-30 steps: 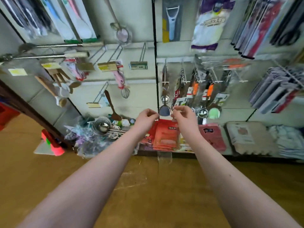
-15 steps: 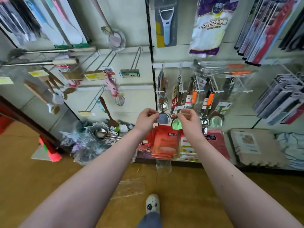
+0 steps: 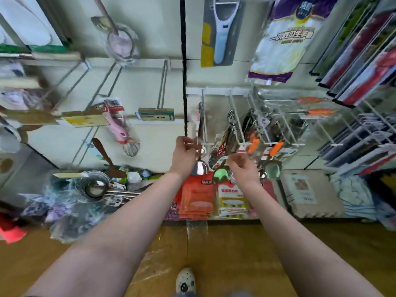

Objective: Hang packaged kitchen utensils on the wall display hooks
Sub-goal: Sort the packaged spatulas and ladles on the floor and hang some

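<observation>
My left hand (image 3: 184,154) pinches the top of a clear-wrapped steel spatula (image 3: 199,167) right at the tip of a white wall hook (image 3: 204,125). The spatula's shiny blade hangs below my fingers. My right hand (image 3: 243,169) is curled, pinching the edge of a packaged utensil with a green head (image 3: 220,175) that hangs from the neighbouring hook. More packaged utensils with orange handles (image 3: 254,145) hang on hooks to the right.
A low shelf holds red packets (image 3: 196,196), a steel ladle (image 3: 96,187) amid loose plastic wrap, and foam mats (image 3: 308,194). Empty hooks with price tags (image 3: 156,114) stick out at left. A peeler (image 3: 222,31) hangs above. My shoe (image 3: 185,280) stands on the wooden floor.
The view has tilted and drawn closer to the wall. My left hand rose to the hook tip with the spatula; my right hand stayed on the green-headed package.
</observation>
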`<state>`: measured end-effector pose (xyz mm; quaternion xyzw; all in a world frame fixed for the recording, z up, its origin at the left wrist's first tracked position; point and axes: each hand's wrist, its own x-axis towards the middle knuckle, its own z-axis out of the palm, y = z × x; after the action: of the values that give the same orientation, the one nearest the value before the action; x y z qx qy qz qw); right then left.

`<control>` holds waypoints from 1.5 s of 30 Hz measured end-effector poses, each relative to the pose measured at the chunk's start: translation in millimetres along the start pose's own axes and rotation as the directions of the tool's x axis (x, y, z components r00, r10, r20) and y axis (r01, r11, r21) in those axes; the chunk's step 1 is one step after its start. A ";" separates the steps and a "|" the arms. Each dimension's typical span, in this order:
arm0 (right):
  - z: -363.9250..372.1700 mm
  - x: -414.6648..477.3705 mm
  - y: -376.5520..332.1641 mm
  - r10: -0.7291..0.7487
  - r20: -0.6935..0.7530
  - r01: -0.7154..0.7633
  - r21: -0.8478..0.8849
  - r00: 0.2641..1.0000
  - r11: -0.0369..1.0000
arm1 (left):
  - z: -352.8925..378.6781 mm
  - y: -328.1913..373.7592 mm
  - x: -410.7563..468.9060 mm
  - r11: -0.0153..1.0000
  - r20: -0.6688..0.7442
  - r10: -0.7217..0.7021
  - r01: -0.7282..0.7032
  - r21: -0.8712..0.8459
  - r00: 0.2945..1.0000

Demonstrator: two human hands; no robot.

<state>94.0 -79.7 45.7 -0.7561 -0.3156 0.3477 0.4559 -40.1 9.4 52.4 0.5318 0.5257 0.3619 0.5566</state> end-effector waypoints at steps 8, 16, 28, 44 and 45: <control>17.8 53.1 35.9 0.015 0.030 -0.012 -0.100 0.999 0.995 | 3.8 -25.7 63.2 0.994 -0.029 -0.053 0.055 0.098 0.998; 24.9 121.2 79.9 0.078 -0.072 -0.088 -0.145 0.994 0.986 | 32.1 -64.2 106.6 0.989 -0.057 -0.096 0.102 0.109 0.994; 34.0 154.4 90.3 0.041 -0.105 -0.044 -0.034 0.994 0.998 | 53.8 -64.1 150.8 0.973 -0.037 -0.004 0.012 0.229 0.999; 43.4 163.8 90.2 -0.097 -0.185 0.067 -0.163 0.978 0.984 | 59.6 -80.0 164.8 0.941 0.011 -0.037 0.032 0.337 0.999; 42.6 161.9 90.2 -0.082 -0.179 0.049 -0.180 0.980 0.983 | 58.6 -81.6 163.9 0.939 0.016 -0.038 0.030 0.343 0.999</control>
<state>164.3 34.2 -89.5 -0.8114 -0.3256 0.2315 0.4266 34.4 140.6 -66.7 0.6156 0.5834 0.2493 0.4675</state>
